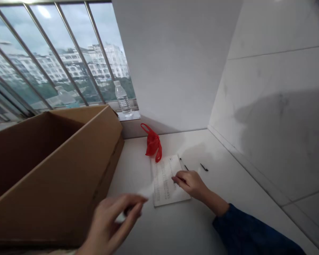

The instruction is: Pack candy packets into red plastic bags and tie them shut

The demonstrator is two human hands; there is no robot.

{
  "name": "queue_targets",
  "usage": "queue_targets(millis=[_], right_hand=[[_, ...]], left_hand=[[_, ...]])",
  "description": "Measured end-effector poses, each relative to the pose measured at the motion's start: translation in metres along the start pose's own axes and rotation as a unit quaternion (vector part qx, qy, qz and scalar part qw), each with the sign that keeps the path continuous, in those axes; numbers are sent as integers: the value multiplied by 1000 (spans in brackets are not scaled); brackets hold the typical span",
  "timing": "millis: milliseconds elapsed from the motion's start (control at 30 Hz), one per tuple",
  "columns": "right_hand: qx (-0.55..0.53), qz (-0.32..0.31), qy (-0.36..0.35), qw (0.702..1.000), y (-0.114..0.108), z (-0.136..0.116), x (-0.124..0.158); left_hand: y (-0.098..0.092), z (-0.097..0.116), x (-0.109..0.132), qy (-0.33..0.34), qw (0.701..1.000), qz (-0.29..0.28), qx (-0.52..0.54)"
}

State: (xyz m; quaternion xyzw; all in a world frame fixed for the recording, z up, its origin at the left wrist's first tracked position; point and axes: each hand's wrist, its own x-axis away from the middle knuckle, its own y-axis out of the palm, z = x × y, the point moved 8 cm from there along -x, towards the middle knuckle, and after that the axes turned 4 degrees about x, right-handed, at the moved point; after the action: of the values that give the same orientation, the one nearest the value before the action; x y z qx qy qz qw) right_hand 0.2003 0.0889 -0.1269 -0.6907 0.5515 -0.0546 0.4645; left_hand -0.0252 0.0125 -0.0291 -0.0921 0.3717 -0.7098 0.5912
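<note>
My right hand [190,182] is over the right side of a notebook [162,193] with a page of writing. Its fingers are pinched together, and whatever may be between them is too small to make out. A thin dark pen [184,164] lies by the notebook's upper right edge, its near end meeting my hand in view. My left hand [117,219], blurred, hangs lower left of the notebook. Its thumb and index tips come together, and a dark patch between the curled fingers is unclear. A small black pen cap or clip [204,167] rests farther right.
A large cardboard box [95,152] stands at the left. Beyond the notebook, a red plastic bag [152,143] touches its top edge. A clear water bottle [122,99] is on the sill beside a barred window. Walls bound the white tabletop [170,230] at back and right.
</note>
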Motion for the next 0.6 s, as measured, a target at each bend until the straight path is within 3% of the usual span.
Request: queue_targets(millis=[100, 200, 300, 433, 533, 600], right_hand=[[-6, 61, 3, 998, 8, 12, -2], [2, 104, -4, 995, 16, 16, 6], [4, 127, -11, 992, 15, 17, 12], [6, 130, -13, 991, 12, 21, 10], [5, 129, -7, 992, 13, 25, 9], [1, 129, -2, 992, 14, 26, 9]], left_hand=[[39, -30, -76, -26, 999, 22, -10], [53, -64, -157, -42, 995, 79, -38], [58, -88, -211, -58, 989, 109, -82], [66, -113, -232, -96, 981, 130, -106], [63, -129, -228, -114, 981, 132, -82], [52, -137, -222, -116, 982, 138, -48]])
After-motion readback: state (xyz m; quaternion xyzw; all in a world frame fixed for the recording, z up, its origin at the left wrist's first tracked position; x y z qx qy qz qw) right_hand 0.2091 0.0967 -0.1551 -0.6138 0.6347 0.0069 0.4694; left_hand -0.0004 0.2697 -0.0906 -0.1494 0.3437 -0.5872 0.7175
